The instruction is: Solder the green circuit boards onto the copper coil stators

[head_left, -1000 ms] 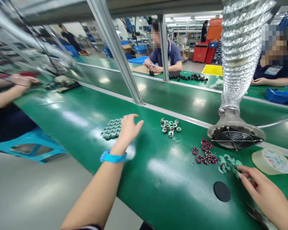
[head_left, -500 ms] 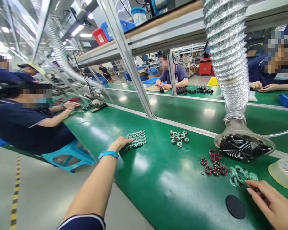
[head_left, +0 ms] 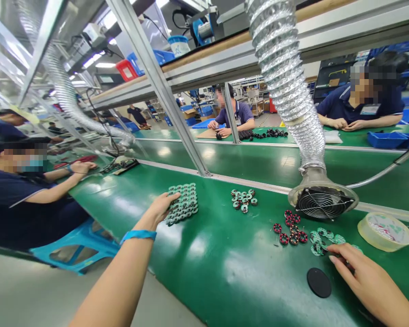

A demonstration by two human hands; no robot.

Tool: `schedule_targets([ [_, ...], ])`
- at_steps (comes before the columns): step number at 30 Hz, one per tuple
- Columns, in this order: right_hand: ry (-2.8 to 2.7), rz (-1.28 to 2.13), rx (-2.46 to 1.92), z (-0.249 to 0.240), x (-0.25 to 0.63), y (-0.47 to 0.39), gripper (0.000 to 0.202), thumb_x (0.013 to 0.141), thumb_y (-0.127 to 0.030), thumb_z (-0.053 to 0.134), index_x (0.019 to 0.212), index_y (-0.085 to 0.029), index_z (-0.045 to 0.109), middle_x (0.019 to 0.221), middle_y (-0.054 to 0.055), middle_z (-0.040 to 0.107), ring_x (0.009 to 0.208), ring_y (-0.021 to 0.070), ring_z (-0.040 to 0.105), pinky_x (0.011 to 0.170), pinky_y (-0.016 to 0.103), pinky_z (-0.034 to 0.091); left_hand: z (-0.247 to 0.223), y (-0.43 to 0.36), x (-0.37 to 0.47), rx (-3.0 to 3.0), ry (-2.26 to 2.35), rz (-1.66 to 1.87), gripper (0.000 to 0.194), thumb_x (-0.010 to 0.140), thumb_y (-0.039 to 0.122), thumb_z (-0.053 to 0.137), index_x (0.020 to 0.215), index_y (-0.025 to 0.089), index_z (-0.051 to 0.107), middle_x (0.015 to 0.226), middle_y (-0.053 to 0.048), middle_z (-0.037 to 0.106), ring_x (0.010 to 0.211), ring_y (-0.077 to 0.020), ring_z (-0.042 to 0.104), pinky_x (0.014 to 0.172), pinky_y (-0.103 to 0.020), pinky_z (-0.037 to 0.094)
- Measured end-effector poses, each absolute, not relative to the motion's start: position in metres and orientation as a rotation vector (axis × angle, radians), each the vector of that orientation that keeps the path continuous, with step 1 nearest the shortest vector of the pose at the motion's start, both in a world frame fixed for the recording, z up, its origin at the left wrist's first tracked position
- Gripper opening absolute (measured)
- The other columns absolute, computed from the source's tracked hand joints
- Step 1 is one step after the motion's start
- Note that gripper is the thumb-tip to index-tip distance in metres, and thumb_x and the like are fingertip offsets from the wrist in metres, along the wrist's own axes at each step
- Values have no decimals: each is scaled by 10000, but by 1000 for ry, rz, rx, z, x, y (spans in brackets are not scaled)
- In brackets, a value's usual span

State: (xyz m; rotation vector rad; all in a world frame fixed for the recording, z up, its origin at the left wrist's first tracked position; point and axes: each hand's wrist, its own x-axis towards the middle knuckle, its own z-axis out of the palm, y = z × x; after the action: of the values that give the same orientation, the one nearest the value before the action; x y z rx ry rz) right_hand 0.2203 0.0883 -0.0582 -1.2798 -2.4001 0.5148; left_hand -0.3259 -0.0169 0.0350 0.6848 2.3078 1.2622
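At the left of the bench, my left hand (head_left: 161,210), with a blue band at the wrist, is at the near-left edge of a grid of green ring-shaped boards (head_left: 186,204). Its thumb lies over the top of the grid; the other fingers are mostly hidden. On the right, my right hand (head_left: 364,272) has its index finger and thumb apart, tips beside loose green ring-shaped boards (head_left: 316,249). Left of these lie several small red-and-black wound rings (head_left: 293,228). A flat black disc (head_left: 319,282) rests below the right fingertips.
Several green-topped wound rings (head_left: 244,200) sit mid-bench. A fan on a foil duct (head_left: 322,202) hangs at the rear right, near a roll of clear tape (head_left: 385,231). A metal post (head_left: 170,104) rises behind. Co-workers sit at the left and across the bench.
The view has turned right, so most things sit further left. The green grid shows taller, its near edge lower. My right hand stays by the loose green rings.
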Motion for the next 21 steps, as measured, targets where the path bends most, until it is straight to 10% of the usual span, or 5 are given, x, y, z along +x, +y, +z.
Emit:
schedule_targets([
  [11, -2136, 1329, -1077, -4, 173, 37, 312, 936, -463, 500, 1083, -221, 629, 895, 36, 684, 804, 185, 619, 759, 314, 494, 27, 16, -91, 954, 1180, 1065, 464, 732, 457, 777, 1076, 161, 680, 1043, -107, 750, 895, -237, 707, 804, -327, 548],
  [14, -1934, 1633, -941, -3, 170, 34, 428, 919, -591, 480, 829, -187, 592, 722, -5, 583, 656, 136, 493, 617, 263, 422, 25, 20, -42, 1034, 1012, 996, 408, 757, 450, 772, 1057, 182, 701, 1033, -71, 749, 907, -201, 684, 825, -285, 525],
  [21, -1584, 1792, -1000, -7, 173, 35, 650, 789, -805, 485, 566, -200, 396, 508, -70, 348, 486, 61, 308, 466, 216, 267, -10, 6, -17, 677, 1122, 902, 512, 714, 651, 720, 928, 186, 708, 589, 0, 642, 395, -96, 440, 385, -228, 325],
])
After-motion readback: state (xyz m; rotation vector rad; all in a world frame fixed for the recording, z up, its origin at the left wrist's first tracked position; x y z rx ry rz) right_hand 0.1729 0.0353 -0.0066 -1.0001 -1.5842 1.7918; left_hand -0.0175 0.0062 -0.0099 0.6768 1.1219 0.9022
